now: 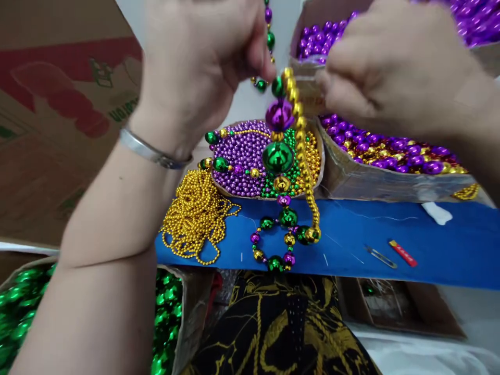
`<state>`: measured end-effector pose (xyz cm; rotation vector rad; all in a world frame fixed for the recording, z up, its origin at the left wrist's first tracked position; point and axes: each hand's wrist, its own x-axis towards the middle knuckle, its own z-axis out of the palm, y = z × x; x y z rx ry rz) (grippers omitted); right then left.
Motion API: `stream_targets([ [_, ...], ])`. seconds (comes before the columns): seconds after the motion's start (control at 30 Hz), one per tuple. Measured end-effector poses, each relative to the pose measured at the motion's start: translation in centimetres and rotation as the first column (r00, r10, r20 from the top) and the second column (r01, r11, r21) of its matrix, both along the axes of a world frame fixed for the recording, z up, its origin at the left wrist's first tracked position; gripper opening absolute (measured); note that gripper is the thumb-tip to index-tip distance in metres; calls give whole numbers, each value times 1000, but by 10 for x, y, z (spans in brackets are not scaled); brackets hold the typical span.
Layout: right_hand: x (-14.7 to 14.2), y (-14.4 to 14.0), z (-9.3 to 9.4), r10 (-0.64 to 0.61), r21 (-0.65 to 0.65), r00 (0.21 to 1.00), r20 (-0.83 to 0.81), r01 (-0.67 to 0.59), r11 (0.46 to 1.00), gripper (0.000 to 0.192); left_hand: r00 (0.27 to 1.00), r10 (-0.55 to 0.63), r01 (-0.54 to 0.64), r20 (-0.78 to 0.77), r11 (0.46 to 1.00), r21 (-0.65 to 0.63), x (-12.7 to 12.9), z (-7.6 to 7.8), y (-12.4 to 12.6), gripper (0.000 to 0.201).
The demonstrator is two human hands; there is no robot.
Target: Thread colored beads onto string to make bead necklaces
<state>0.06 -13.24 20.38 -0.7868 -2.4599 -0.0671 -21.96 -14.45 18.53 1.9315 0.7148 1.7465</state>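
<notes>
Gold-green-purple bead strand hangs vertically from both hands.

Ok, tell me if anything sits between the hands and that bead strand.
Nothing visible does. The left hand and right hand both have fingers at the top of the bead strand, which hangs freely above the blue table.

Blue table bears gold bead strands, bead trays, red lighter.
</notes>
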Motion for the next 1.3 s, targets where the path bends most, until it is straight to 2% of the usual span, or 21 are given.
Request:
stream_targets([
  [0.03, -2, 1, -8, 29, 70, 998, 50, -32, 997, 36, 996, -88, 88, 18, 996, 32, 3, -7, -4, 29],
  [0.1, -1, 7, -28, 24, 134, 994, 104, -38, 990, 36, 984, -163, 169, -68, 983, 78, 5, -26, -8, 23],
  [0.13, 1, 12, -39, 16, 137, 992, 127, -34, 990, 36, 981, -176, 180, -81, 983, 43, 6, -36, -9, 24],
  [0.23, 12, 22, -69, 37, 76, 987, 159, -50, 996, 34, 988, -131, 123, -76, 987, -100, 10, -61, -11, 22],
  [0.33, 23, 20, -93, 50, -7, 987, 154, -50, 999, 40, 989, -65, 39, -134, 982, -184, 23, -78, -15, 23],
  [0.4, 29, 13, -105, 17, -33, 990, 142, -12, 999, 45, 978, -63, 19, -200, 977, -215, 33, -86, -19, 22],
  [0.47, 33, 5, -116, -38, -5, 989, 140, 39, 999, 47, 963, -80, 19, -257, 973, -231, 43, -91, -23, 22],
  [0.6, 39, -9, -133, -205, 216, 967, 154, 169, 962, 43, 945, -87, -3, -317, 962, -274, 58, -96, -28, 23],
  [0.7, 45, -19, -144, -315, 395, 940, 129, 243, 886, 35, 963, -112, 7, -246, 919, -394, 68, -97, -28, 24],
  [0.77, 48, -24, -152, -344, 407, 933, 104, 275, 871, 31, 985, -102, 18, -142, 866, -499, 72, -98, -25, 24],
  [0.87, 49, -31, -167, -339, 270, 939, 52, 313, 911, 29, 999, -40, 29, -2, 759, -650, 76, -102, -14, 22],
  [0.97, 47, -36, -179, -324, 71, 941, -97, 331, 941, 29, 994, 13, 72, 107, 661, -747, 78, -106, -1, 20],
  [1.07, 48, -34, -186, -282, -199, 913, -294, 230, 953, 36, 983, 24, 126, 182, 633, -764, 82, -106, 6, 22],
  [1.13, 51, -30, -189, -223, -404, 904, -366, 61, 913, 43, 980, -7, 155, 196, 643, -750, 85, -103, 4, 23],
  [1.2, 54, -24, -191, -151, -574, 915, -374, -100, 813, 46, 984, -56, 163, 168, 662, -732, 87, -100, -1, 24],
  [1.27, 55, -20, -193, -107, -655, 931, -349, -161, 738, 44, 989, -101, 148, 108, 688, -711, 88, -100, -7, 22],
  [1.3, 55, -20, -195, -104, -652, 940, -325, -144, 744, 41, 990, -118, 136, 73, 704, -697, 87, -101, -10, 22],
])
